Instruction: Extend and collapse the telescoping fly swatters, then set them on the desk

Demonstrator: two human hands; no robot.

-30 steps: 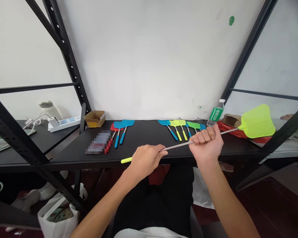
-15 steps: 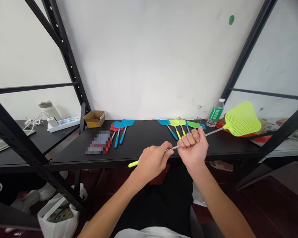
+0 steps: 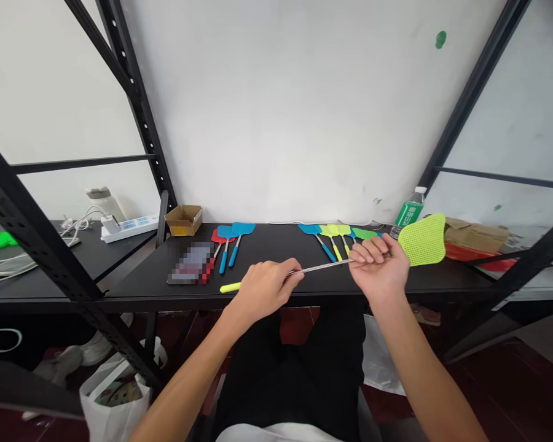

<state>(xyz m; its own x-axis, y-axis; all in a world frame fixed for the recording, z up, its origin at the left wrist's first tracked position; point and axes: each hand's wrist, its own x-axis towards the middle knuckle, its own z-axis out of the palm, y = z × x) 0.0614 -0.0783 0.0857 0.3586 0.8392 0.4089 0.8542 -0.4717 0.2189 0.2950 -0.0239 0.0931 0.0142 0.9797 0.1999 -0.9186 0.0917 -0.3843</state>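
Note:
A yellow-green fly swatter (image 3: 423, 240) with a thin metal shaft is held slantwise above the front of the black table. My left hand (image 3: 268, 285) is closed round the shaft just above the yellow-green grip, whose end sticks out to the left. Farther up, my right hand (image 3: 378, 264) has its fingers curled over the shaft close to the perforated head, palm turned up. Behind my right hand lies a row of swatters: a blue swatter (image 3: 309, 229), yellow-green ones (image 3: 340, 229) and a green swatter (image 3: 365, 234), partly hidden by the fingers.
At the left lie a red swatter (image 3: 222, 236) and two blue swatters (image 3: 243, 228), beside a blurred patch (image 3: 191, 263). A small cardboard box (image 3: 184, 221) and a power strip (image 3: 131, 227) are further left. A water bottle (image 3: 410, 209) stands by the right frame post (image 3: 474, 92).
My hands have moved farther apart, the right one now nearer the swatter's head. The head has turned and come lower and to the left. More shaft shows between my hands.

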